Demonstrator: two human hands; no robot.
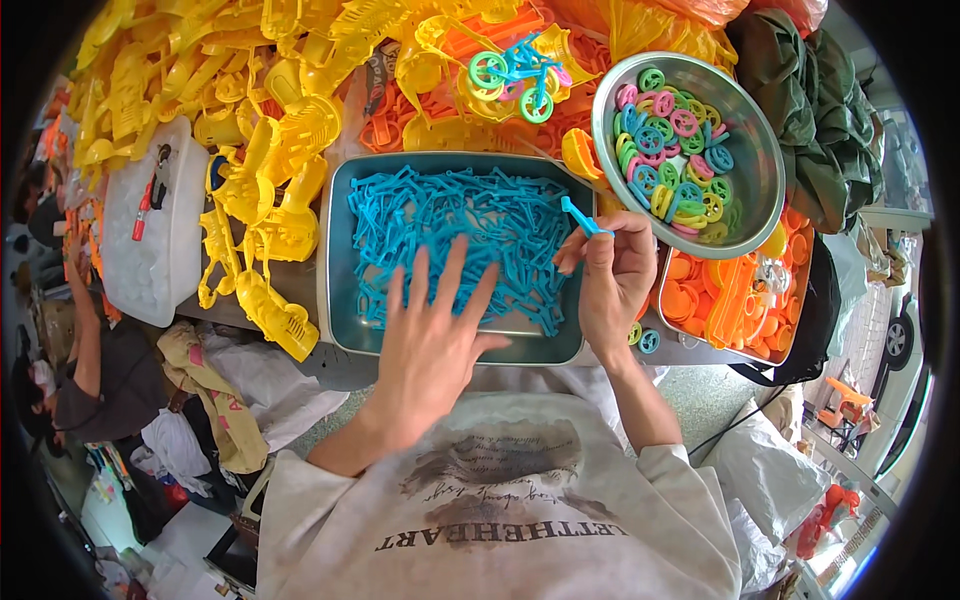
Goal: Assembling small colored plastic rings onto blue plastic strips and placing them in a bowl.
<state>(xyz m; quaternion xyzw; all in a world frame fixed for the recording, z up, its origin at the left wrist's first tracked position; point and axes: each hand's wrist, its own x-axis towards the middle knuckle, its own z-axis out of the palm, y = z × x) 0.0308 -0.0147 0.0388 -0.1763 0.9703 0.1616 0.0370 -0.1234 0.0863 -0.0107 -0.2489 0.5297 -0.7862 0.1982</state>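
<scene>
Pinching one slim sky-blue plastic piece (pixel 584 217) between thumb and forefinger, the worker's right hand (pixel 622 275) sits just right of the frame's centre, by the right rim of a rectangular, greenish-grey metal tray (pixel 339 255). From where I stand, the piece points up and left out of that grip, its broader end free. The left hand (pixel 428 335) is spread wide over the lower middle of the tray, fingers apart and slightly blurred; I see nothing in its grasp, and I can't tell whether the fingertips touch the tangled heap of similar blue plastic pieces (pixel 455 205) beneath.

To handle these well, I'd say, lift singles off the loose top of the heap with the fingertips instead of raking deep, since such thin, jutting shapes probably snag one another. A light pinch near one end should suit the held piece: firm enough not to slip, gentle enough not to bend it. Keeping it above the tray would let a drop land among its fellows.

Elbow room looks tight on the right: a round, shiny steel bowl (pixel 752 150) of small multicoloured plastic wheels (pixel 684 122) stands at the upper right, near that wrist, with a shallow tray of glossy orange plastic parts (pixel 735 295) below it, so short, careful movements seem wise there.
</scene>
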